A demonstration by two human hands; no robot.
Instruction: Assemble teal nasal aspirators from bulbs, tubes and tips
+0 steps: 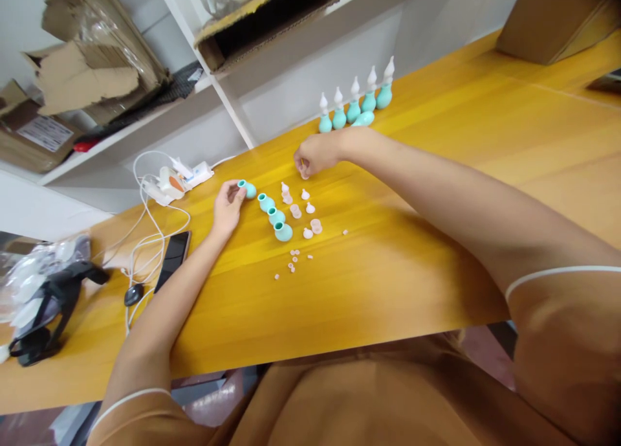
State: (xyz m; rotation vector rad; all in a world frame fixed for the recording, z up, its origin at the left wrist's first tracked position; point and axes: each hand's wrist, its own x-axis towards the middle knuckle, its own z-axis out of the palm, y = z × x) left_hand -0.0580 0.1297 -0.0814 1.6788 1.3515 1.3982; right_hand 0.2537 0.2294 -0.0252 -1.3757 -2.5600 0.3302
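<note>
Head view: a yellow-brown wooden table is seen, set against a pale wall with a white shelf. Torn cardboard is piled on the shelf at the left, and an open carton is kept above the table. A brown box is placed at the far right. Along the left side, a power strip, white cables, a phone, a small black device and a black frame beside clear plastic are laid out.

Five teal bottles with pale nozzles are stood upright in a row near the wall; one teal piece is laid in front of them. Four open bulbs are counted: three bulbs are lined up on the table, tilted, and one bulb is held. Between the hands, four pale tips are counted, one of them set on a cup; two more cups are left nearby. Eight tiny rings are scattered closer to the body.

The held bulb is pinched between thumb and fingers by the left hand, just beside the three others. The fingers of the right hand are curled in over a pale part, short of the bottles; whether it is gripped or merely touched cannot be told.
</note>
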